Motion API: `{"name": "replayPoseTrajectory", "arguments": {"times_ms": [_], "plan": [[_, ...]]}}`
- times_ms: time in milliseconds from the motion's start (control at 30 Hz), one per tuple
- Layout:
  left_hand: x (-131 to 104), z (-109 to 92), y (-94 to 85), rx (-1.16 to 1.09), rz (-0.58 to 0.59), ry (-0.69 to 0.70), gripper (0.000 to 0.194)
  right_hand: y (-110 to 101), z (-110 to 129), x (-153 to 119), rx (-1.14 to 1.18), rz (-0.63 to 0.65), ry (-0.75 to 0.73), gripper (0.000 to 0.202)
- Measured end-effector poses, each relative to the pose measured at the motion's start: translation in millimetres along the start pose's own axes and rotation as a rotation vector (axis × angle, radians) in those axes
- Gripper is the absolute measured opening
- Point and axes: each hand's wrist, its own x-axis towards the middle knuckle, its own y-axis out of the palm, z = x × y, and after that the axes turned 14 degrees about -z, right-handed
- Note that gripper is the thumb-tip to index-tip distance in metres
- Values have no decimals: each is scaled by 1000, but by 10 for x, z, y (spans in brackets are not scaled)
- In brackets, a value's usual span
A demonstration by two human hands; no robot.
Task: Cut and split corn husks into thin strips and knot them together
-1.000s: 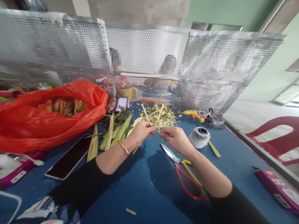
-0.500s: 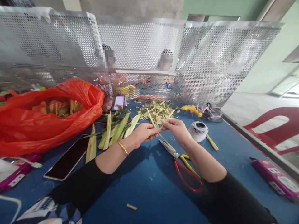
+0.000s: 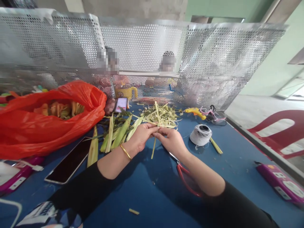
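Both hands meet over the middle of the table, pinching narrow pale-green husk strips (image 3: pixel 157 112) that cross between the fingertips. My left hand (image 3: pixel 144 134), with a gold bangle on its wrist, is closed on the strips from the left. From the right, my right hand (image 3: pixel 172 139) is closed on them too, thumb and fingers together. One strip end hangs below the fingers. Scissors (image 3: pixel 186 182) with red handles lie under my right forearm, partly hidden. Behind the hands is a heap of shredded husk (image 3: pixel 166 114); wider husk leaves (image 3: pixel 121 131) lie to the left.
A red plastic bag (image 3: pixel 92 110) of husk pieces stands at left, beside a phone (image 3: pixel 68 161). At right are a thread spool (image 3: pixel 200 135), a yellow glue gun (image 3: pixel 195 111) and a purple power strip (image 3: pixel 280 182). A perforated screen (image 3: pixel 147 44) borders the back; people sit behind it.
My right hand has moved left and lower against my left hand, covering more of the scissors. The strips have turned; one now stands nearly upright, with its lower end hanging down.
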Motion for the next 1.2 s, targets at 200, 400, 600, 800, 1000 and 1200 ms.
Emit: {"name": "replayPoseTrajectory", "arguments": {"times_ms": [200,400,600,800,1000,1200], "plan": [[29,24,-3,5,-57,31,17,150,-103,-6,260,-52,63,25],[43,18,-24,15,-86,35,22,110,-81,-5,294,-32,4,19],[62,36,-25,13,-113,23,20,117,-90,17,250,23,-66,22],[-8,-100,-33,53,-54,-71,6,36,-4,-24,-91,3,-135,27],[-54,-118,-46,99,-85,-17,10,-89,-11,33,-300,-211,-305,19],[1,-102,-56,219,-106,66,12,-68,-55,77,-137,57,-125,24]]}}
